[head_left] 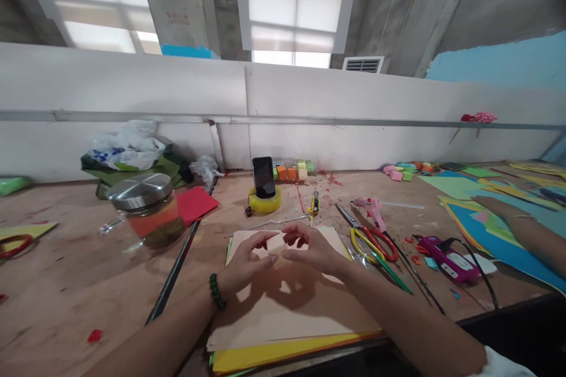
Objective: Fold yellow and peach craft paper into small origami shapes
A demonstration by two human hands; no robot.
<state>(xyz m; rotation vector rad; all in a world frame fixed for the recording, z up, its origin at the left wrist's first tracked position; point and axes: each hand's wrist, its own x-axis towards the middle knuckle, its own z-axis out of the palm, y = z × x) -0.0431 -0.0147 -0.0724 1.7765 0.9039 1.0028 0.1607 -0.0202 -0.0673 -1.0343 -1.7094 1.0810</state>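
Note:
My left hand [245,262] and my right hand [309,250] meet over a stack of coloured paper sheets [283,318] at the table's near edge. Between the fingertips of both hands sits a small folded piece of beige paper [276,243]. The top sheet of the stack is beige, with yellow and green sheets showing beneath it. A dark green bead bracelet [216,291] circles my left wrist.
A glass jar with a metal lid [148,212] stands at left. A phone [263,177] leans in a yellow tape roll. Scissors [369,238], a utility knife [313,203] and a pink glue gun [375,212] lie to the right. Another person's hand [499,207] rests on coloured sheets at far right.

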